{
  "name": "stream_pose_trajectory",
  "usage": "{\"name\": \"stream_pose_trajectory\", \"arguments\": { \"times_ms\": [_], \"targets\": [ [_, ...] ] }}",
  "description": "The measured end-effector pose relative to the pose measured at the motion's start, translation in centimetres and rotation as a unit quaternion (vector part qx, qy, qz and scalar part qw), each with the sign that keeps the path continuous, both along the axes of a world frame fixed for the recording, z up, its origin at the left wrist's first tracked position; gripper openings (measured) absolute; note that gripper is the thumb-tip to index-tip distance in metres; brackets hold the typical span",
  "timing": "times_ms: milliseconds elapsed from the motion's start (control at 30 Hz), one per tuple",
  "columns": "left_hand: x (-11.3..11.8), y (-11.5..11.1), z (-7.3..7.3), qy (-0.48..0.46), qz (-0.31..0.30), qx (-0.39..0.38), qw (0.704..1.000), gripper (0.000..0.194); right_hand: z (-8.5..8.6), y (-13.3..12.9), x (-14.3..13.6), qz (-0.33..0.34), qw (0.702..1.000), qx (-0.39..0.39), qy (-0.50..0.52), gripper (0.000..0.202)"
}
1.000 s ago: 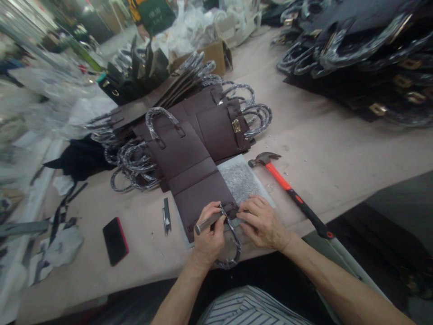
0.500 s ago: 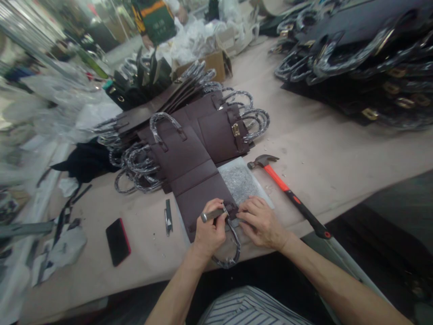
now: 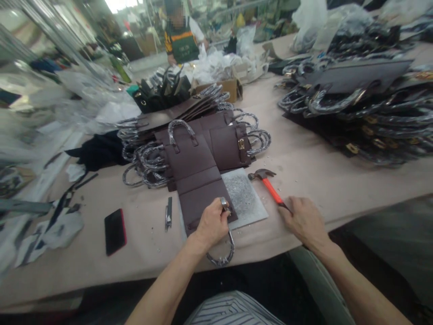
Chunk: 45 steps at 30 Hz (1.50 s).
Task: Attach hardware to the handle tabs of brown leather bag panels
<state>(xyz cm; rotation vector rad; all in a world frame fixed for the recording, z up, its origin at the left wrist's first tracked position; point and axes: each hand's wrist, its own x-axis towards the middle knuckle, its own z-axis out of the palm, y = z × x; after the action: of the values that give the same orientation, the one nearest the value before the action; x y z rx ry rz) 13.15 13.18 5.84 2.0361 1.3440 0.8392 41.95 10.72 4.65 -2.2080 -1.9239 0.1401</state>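
A dark brown leather bag panel [image 3: 199, 174] with plastic-wrapped handles lies partly over a pale slab [image 3: 259, 210]. My left hand [image 3: 213, 222] is closed around a short metal punch [image 3: 223, 203], held upright at the panel's near right corner. The punch's lower end is hidden by my fingers. One wrapped handle [image 3: 227, 260] loops toward me below that hand. To the right, my right hand [image 3: 306, 221] is closed around the black grip of a claw hammer [image 3: 272, 190]. The hammer's head rests on the table beside the slab.
A phone [image 3: 115, 232] and a slim metal tool [image 3: 168, 214] lie on the left. Stacked brown bag panels [image 3: 230, 144] sit behind the work, with a larger pile [image 3: 358, 108] at right. A cardboard box [image 3: 233, 89] and a person [image 3: 184, 43] are farther back.
My right hand has left the panel's corner and moved right onto the hammer's grip. In my left hand the punch has gone from tilted to upright. The view has shifted upward.
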Motion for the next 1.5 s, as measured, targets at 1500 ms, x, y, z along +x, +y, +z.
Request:
{"name": "stream_pose_trajectory", "arguments": {
  "times_ms": [1500],
  "targets": [
    [0.4, -0.1, -0.2, -0.04, 0.002, -0.053, 0.998, 0.022, 14.5, -3.6, -4.9, 0.254, 0.963, 0.081, 0.041, 0.038]
  ]
}}
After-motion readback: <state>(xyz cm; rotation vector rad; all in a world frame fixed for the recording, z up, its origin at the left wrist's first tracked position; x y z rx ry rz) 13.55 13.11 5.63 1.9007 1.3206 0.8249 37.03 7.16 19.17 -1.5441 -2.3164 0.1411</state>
